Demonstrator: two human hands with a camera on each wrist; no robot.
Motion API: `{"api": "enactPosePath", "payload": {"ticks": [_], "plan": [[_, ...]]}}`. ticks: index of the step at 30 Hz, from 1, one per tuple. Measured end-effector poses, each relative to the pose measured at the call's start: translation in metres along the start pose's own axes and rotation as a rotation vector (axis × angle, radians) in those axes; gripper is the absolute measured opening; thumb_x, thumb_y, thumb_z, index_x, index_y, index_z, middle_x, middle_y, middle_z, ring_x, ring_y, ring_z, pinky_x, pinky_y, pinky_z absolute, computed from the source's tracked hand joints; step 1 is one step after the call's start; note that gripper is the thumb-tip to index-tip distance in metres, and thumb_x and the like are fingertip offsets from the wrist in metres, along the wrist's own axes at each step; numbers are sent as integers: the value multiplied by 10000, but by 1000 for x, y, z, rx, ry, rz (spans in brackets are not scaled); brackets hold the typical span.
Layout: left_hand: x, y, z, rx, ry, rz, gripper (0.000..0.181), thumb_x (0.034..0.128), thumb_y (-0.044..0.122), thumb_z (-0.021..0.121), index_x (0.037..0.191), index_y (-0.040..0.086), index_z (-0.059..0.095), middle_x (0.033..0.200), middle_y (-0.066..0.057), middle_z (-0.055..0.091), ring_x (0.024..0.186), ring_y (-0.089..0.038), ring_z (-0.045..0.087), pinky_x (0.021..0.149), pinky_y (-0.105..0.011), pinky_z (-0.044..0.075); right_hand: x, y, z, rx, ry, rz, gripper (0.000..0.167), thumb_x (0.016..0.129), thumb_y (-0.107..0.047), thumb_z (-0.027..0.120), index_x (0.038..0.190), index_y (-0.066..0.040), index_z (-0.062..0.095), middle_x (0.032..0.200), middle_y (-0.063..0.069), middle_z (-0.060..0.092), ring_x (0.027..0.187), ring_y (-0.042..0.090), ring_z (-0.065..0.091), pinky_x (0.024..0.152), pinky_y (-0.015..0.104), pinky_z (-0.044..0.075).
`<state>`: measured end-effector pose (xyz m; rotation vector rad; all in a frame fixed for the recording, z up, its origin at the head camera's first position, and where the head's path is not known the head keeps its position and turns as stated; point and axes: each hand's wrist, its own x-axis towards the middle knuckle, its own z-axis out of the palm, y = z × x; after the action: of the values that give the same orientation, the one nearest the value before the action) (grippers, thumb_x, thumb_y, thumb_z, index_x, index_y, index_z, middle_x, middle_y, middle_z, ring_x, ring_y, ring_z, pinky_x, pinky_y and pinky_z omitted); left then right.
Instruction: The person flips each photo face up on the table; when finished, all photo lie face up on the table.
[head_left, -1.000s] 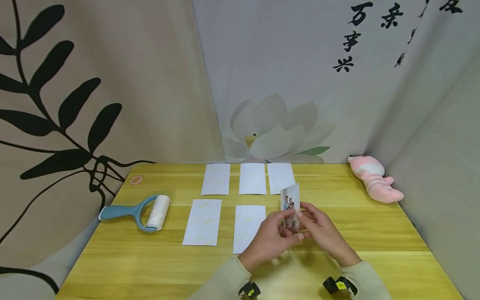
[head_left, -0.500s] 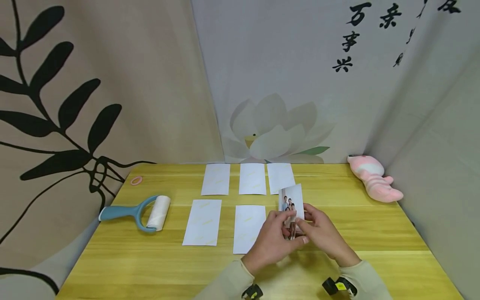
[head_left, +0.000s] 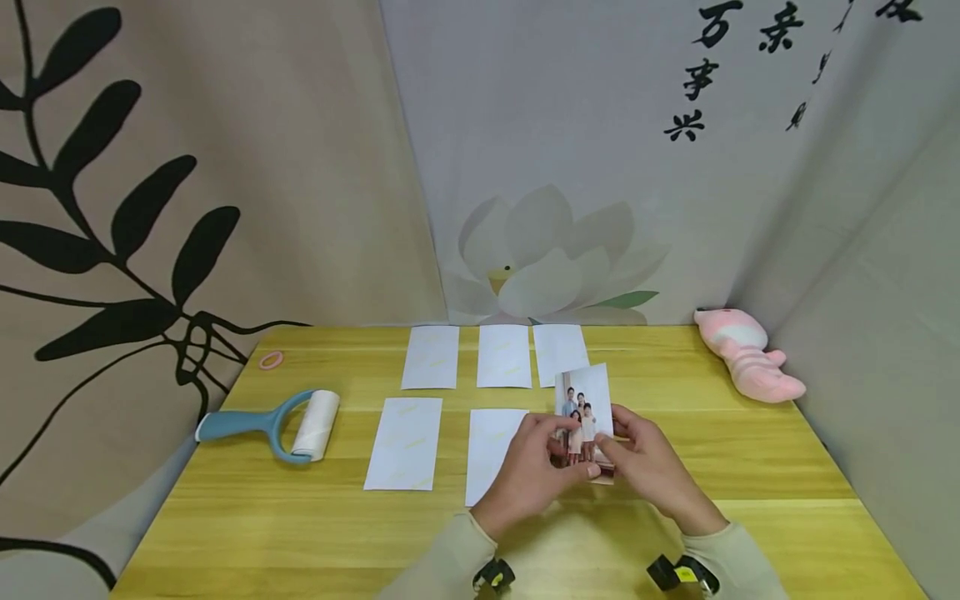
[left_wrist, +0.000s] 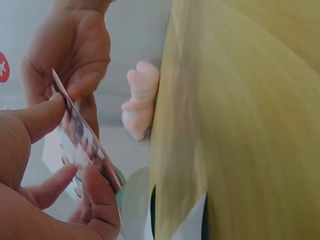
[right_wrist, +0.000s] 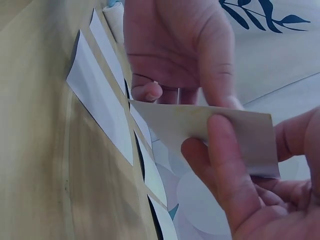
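A photo print (head_left: 594,392) of several people standing together is held up over the table's middle right. My left hand (head_left: 527,473) holds its left side and lower edge, with curled fingers. My right hand (head_left: 655,468) pinches its lower right side, thumb on the picture face. In the right wrist view, two right fingers (right_wrist: 227,160) press the photo's pale back. Seen in the left wrist view, the photo (left_wrist: 85,132) is nearly edge-on, with the left thumb (left_wrist: 47,117) at one end. Whether it is one print or a thin stack, I cannot tell.
Several white cards lie in two rows, including a front-left card (head_left: 403,443) and a back-middle card (head_left: 504,357). A blue-handled lint roller (head_left: 262,423) and a pink ring (head_left: 271,360) are at left. A pink plush toy (head_left: 750,358) sits at the back right, near the curtain.
The photo has turned to face the head camera, so more of its picture shows. The left hand has shifted slightly; the right hand stays nearly in place, and the cards have not moved.
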<state>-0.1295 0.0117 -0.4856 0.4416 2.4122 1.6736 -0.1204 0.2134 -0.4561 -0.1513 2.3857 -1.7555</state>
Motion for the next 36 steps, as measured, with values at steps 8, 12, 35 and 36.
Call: {"api": "enactPosePath", "payload": {"ticks": [8, 12, 35, 36], "plan": [[-2, -4, -10, 12, 33, -39, 697, 849, 382, 903, 1441, 187, 591, 1381, -122, 523, 1071, -161, 578, 768, -270, 539, -5, -3, -2, 1, 5, -36, 516, 1087, -106, 564, 1562, 43, 429, 1414, 338, 594, 1123, 366, 744, 782, 308, 642], [-5, -7, -13, -30, 34, -52, 760, 865, 316, 896, 1498, 143, 513, 1338, -80, 576, 1041, -151, 608, 775, -275, 543, -8, -1, -4, -12, 23, -29, 477, 1082, -107, 579, 1529, 20, 475, 1395, 315, 617, 1131, 372, 734, 788, 309, 639], [-4, -23, -14, -153, 22, -110, 547, 955, 116, 786, 1452, 89, 560, 1186, -73, 650, 906, -126, 665, 724, -258, 575, -3, 27, -17, -133, 128, 20, 610, 966, -135, 778, 1507, -63, 505, 1031, 144, 694, 749, 130, 651, 569, 302, 562], [-5, -23, -14, -151, 28, -113, 531, 948, 102, 789, 1434, 78, 577, 1184, -78, 649, 905, -131, 671, 726, -258, 577, -2, 29, -17, -127, 122, 22, 605, 970, -132, 772, 1508, -57, 505, 1043, 148, 693, 733, 134, 649, 556, 316, 566]]}}
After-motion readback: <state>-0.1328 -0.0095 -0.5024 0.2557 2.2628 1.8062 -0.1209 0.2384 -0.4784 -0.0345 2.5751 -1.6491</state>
